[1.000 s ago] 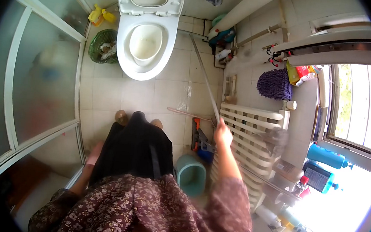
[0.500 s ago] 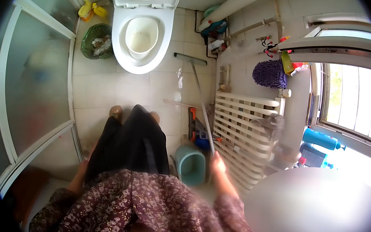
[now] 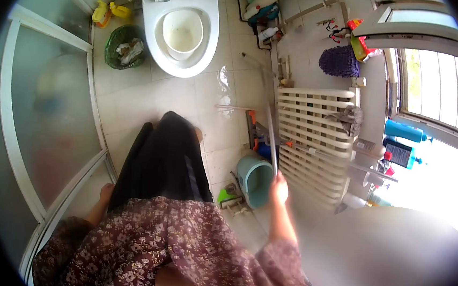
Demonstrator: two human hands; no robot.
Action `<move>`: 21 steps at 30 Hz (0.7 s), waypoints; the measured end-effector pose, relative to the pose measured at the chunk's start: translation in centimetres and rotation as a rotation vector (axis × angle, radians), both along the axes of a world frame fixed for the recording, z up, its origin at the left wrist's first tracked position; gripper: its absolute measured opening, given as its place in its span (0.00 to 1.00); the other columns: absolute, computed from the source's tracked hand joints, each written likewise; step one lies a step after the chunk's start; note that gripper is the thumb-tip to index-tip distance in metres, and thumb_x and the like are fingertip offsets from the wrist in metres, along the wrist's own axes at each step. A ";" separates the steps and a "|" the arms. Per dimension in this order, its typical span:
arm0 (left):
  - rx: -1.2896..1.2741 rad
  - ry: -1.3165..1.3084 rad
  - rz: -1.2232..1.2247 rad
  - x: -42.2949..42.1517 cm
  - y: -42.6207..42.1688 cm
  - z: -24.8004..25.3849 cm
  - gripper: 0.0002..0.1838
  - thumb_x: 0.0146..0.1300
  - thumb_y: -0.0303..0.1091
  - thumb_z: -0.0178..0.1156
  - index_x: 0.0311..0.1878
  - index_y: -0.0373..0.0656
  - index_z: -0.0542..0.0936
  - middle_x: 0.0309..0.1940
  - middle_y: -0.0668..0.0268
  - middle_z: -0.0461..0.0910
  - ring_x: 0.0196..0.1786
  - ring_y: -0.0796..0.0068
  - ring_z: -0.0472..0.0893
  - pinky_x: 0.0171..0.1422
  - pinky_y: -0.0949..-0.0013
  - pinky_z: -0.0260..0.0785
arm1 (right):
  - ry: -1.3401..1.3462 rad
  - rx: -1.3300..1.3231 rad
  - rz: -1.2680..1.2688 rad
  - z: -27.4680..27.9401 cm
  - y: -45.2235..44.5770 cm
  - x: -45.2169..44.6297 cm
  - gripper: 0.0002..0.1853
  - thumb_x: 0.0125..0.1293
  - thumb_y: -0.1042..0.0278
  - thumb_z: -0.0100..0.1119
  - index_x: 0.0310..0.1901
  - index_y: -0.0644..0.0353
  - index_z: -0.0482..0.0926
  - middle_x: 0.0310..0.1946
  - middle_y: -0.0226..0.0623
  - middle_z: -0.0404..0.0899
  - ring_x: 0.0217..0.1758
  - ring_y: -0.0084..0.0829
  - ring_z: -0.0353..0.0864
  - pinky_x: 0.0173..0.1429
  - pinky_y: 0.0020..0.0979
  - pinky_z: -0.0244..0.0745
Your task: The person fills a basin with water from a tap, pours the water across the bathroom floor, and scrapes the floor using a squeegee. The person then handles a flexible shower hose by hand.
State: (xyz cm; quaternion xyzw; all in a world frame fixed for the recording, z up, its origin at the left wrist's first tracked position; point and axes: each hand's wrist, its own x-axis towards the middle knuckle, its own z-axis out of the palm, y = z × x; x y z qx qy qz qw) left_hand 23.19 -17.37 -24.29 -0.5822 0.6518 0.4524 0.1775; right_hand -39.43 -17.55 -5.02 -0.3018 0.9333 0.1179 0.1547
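My right hand [image 3: 279, 190] is closed around the upper end of a long-handled floor squeegee [image 3: 273, 138]. Its thin handle slants up past the radiator's edge, and the blurred blade lies near the wall at the right of the tiled floor. Beside my dark trouser leg hangs my left hand [image 3: 107, 191]; its fingers are too small and partly hidden to read. A light blue bucket [image 3: 242, 168] stands just left of my right hand. Wet, shiny streaks show on the floor tiles [image 3: 224, 86] left of the squeegee.
Ahead stands a toilet [image 3: 213, 45] with its lid up and a white bucket [image 3: 182, 34] in its bowl. A green bin [image 3: 111, 53] sits to its left. Frosted glass panels [image 3: 54, 102] line the left; a white radiator [image 3: 311, 128] and a sill with bottles [image 3: 405, 131] are on the right.
The squeegee blade has moved right, nearer the wall and radiator, with my right hand still around the handle. The view has shifted, bringing more of the bucket's surroundings into sight.
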 end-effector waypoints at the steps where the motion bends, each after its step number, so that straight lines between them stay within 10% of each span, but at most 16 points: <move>1: 0.002 -0.004 -0.009 0.1 -0.3 0.2 0.16 0.51 0.40 0.49 0.30 0.34 0.75 0.29 0.51 0.74 0.35 0.56 0.74 0.41 0.66 0.64 | 0.003 0.027 0.003 -1.4 -1.8 -1.1 0.14 0.59 0.59 0.38 0.44 0.49 0.70 0.32 0.44 0.74 0.36 0.44 0.74 0.39 0.40 0.69; 6: 0.011 0.075 0.543 -1.7 -2.3 3.6 0.16 0.52 0.40 0.49 0.31 0.34 0.75 0.28 0.54 0.76 0.34 0.61 0.75 0.40 0.67 0.65 | -0.206 -0.078 -0.092 -7.8 -2.6 -6.6 0.16 0.58 0.60 0.41 0.43 0.60 0.71 0.35 0.50 0.73 0.39 0.44 0.73 0.42 0.33 0.68; 13: 0.097 0.155 0.586 0.3 1.3 0.9 0.16 0.52 0.40 0.49 0.31 0.33 0.75 0.28 0.53 0.75 0.34 0.62 0.76 0.39 0.67 0.65 | -0.304 0.053 -0.081 -3.0 9.0 0.7 0.13 0.55 0.64 0.43 0.38 0.63 0.71 0.30 0.53 0.72 0.35 0.51 0.72 0.39 0.39 0.68; 16: -0.107 0.119 0.155 -1.7 0.5 2.4 0.16 0.52 0.40 0.49 0.32 0.34 0.74 0.28 0.51 0.75 0.34 0.60 0.76 0.38 0.66 0.65 | -0.329 0.057 -0.096 -0.8 15.1 3.4 0.16 0.56 0.60 0.42 0.43 0.59 0.70 0.32 0.51 0.73 0.39 0.49 0.71 0.43 0.40 0.66; 18: 0.013 0.290 0.581 0.3 2.6 -2.2 0.15 0.52 0.40 0.49 0.33 0.35 0.73 0.28 0.51 0.75 0.35 0.59 0.75 0.38 0.66 0.64 | -0.275 0.220 -0.124 2.9 15.8 5.4 0.18 0.57 0.57 0.39 0.46 0.55 0.68 0.34 0.51 0.73 0.39 0.48 0.71 0.43 0.42 0.66; 21: 0.005 0.189 0.524 -0.5 1.5 -2.2 0.15 0.52 0.39 0.49 0.33 0.35 0.73 0.28 0.51 0.75 0.35 0.59 0.75 0.38 0.66 0.64 | -0.266 0.387 -0.225 7.1 16.4 6.0 0.18 0.58 0.54 0.38 0.46 0.51 0.69 0.32 0.50 0.73 0.38 0.48 0.72 0.43 0.42 0.66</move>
